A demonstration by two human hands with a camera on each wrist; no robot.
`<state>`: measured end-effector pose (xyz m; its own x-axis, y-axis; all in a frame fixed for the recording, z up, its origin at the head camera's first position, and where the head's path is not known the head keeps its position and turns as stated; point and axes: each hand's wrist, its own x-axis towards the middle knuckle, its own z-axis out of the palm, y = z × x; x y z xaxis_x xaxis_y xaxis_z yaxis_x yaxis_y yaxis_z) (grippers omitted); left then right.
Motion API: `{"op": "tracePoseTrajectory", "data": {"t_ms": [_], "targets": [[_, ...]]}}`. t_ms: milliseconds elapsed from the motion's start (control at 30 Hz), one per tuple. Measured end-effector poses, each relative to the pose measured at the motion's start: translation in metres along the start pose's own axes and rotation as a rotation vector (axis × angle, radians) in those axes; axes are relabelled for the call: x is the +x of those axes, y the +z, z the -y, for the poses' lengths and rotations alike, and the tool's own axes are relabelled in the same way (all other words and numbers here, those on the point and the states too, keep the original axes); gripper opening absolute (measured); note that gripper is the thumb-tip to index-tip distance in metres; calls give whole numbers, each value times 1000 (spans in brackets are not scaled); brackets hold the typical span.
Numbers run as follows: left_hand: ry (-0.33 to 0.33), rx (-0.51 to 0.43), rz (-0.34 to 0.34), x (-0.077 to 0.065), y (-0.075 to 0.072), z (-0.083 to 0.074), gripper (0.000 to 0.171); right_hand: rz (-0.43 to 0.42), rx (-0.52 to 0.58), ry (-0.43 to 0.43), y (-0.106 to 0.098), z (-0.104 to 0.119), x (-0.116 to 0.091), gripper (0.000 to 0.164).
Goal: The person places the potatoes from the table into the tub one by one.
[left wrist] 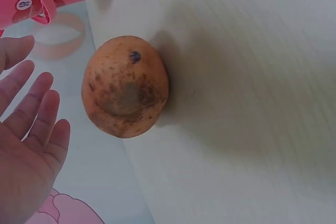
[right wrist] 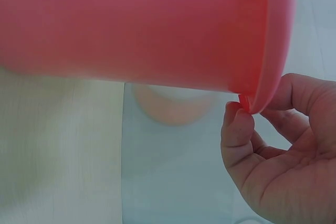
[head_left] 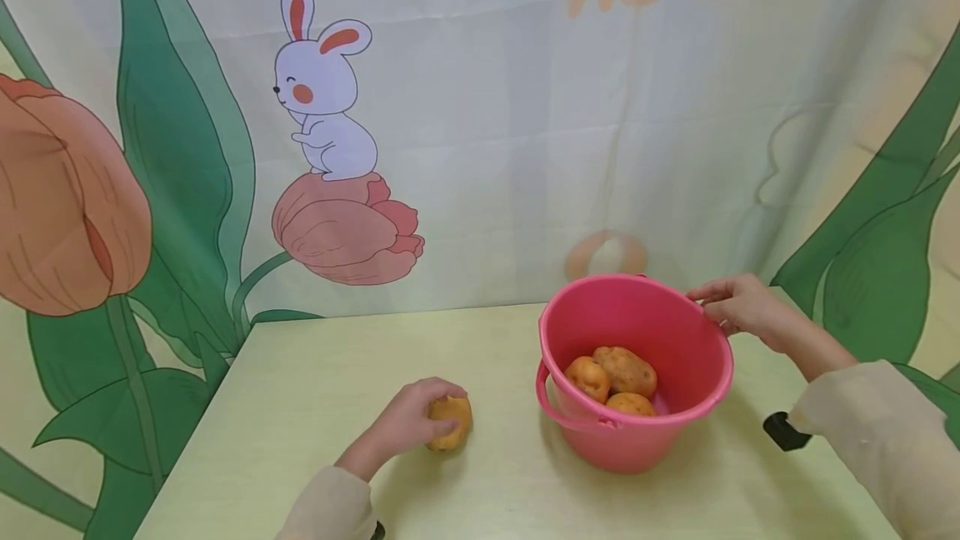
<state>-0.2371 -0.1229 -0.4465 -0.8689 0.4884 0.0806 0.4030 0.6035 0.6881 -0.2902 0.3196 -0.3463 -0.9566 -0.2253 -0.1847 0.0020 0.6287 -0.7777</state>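
A single potato [head_left: 459, 417] lies on the table, with my left hand [head_left: 408, 420] over its left side. In the left wrist view this potato [left wrist: 126, 87] shows dark, rough patches, and the left hand's [left wrist: 29, 145] relaxed fingers stand apart from it. To the right, a pink bucket [head_left: 622, 447] contains three visible potatoes [head_left: 626, 372]. My right hand [head_left: 753, 315] holds the bucket's right rim at the back. Seen from the right wrist, thumb and fingers of the right hand [right wrist: 294, 156] pinch the rim of the bucket [right wrist: 142, 30].
The pale table [head_left: 315, 407] ends at a hanging cloth [head_left: 480, 148] printed with a rabbit and tulips. A pink handle [head_left: 551, 411] hangs down the bucket's left front. A black wrist device [head_left: 786, 432] sits below the right sleeve [head_left: 885, 432].
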Motion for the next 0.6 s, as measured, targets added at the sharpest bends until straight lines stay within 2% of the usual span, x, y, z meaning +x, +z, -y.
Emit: {"op": "tracePoseTrajectory", "data": {"t_ms": [300, 467, 600], "targets": [[-18, -34, -55, -2, 7, 4, 31, -3, 4, -1, 0, 1, -1, 42], [-26, -8, -90, -2, 12, 8, 32, -3, 7, 3, 1, 1, -1, 42], [-38, 14, -144, -3, 16, 11, 32, -5, 5, 8, 1, 1, -1, 42]]}}
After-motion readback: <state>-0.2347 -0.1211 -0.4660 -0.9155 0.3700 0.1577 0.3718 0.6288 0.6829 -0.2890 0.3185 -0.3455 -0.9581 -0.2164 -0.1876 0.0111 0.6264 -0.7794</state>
